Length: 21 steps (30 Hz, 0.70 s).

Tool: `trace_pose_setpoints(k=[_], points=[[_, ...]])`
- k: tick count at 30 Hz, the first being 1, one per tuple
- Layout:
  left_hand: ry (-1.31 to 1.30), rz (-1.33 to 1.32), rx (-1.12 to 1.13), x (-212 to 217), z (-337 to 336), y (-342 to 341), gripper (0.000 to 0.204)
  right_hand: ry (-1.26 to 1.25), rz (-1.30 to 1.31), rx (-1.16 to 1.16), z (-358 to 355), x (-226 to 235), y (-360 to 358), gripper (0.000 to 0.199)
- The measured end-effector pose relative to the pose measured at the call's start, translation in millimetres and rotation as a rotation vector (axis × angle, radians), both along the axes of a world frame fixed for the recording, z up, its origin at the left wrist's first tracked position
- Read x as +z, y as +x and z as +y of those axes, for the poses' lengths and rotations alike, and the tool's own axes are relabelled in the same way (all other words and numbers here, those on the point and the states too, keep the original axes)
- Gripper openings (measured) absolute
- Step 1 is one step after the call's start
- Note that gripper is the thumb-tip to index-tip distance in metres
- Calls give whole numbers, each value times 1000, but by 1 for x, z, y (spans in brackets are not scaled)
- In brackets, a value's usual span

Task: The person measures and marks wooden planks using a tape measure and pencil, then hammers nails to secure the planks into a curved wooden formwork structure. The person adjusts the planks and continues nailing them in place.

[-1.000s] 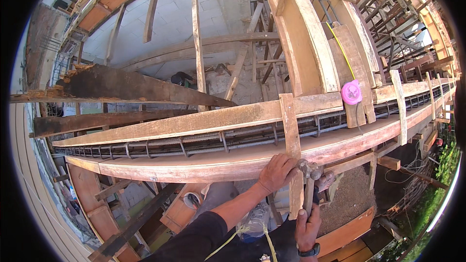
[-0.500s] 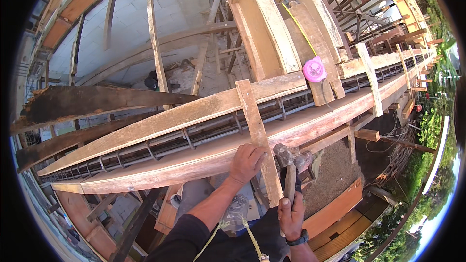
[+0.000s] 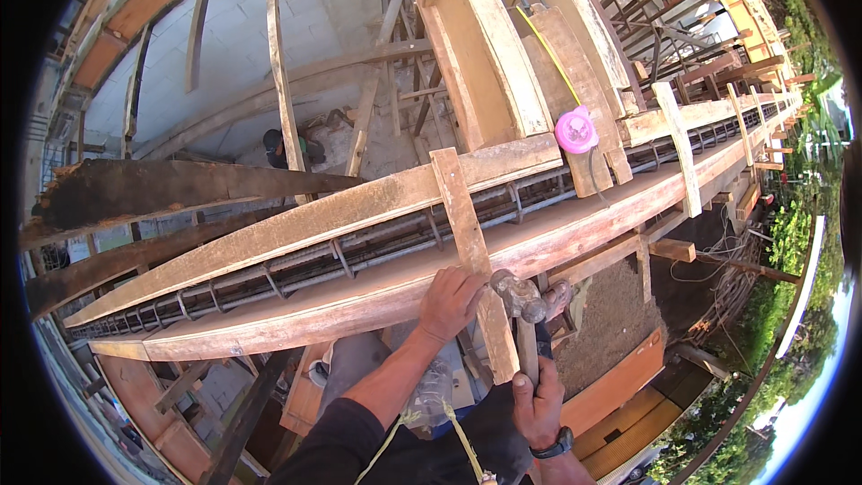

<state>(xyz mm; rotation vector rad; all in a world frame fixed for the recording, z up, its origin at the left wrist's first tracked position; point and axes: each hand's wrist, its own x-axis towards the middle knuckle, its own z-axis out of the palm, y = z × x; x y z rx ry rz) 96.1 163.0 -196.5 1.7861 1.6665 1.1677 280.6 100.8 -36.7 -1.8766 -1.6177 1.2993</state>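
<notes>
Gripping the hammer by its handle, your right hand had its fingers wrapped closed around the wood, thumb laid along it, in the head view. The steel head sat uppermost, just beside the right edge of a wooden strip; whether it touched, you could not tell from this angle. Your left hand was at the strip's opposite edge, its fingers bent and drawn close together, tips toward the wood; whether they pinched anything was hidden. The strip lay tilted across two long boards, an upper board and a reddish lower board, its near end reaching below the latter. Between those boards ran a cage of steel bars. Farther right, another strip crossed the same channel. A pink tape measure rested on a flat plank, its yellow blade drawn out away from you. You wore a dark watch on your right wrist, and crumpled clear plastic with yellow cords showed between your forearms. Beyond the upper board, a blackened beam stretched at the left, and a person, partly hidden, appeared small below.
</notes>
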Motion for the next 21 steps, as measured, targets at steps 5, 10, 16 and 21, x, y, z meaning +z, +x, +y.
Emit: trace_pose_setpoints(k=[5, 10, 16, 21], points=[[-49, 1, -3, 2, -1, 0, 28, -40, -57, 69, 0, 1, 1, 35], [-23, -4, 0, 3, 0, 0, 27, -9, -36, 14, 0, -1, 4, 34], [-9, -40, 0, 2, 1, -1, 26, -63, -121, 106, 0, -8, 4, 36], [-53, -44, 22, 4, 0, 2, 25, -8, -22, 14, -13, -8, 9, 37]])
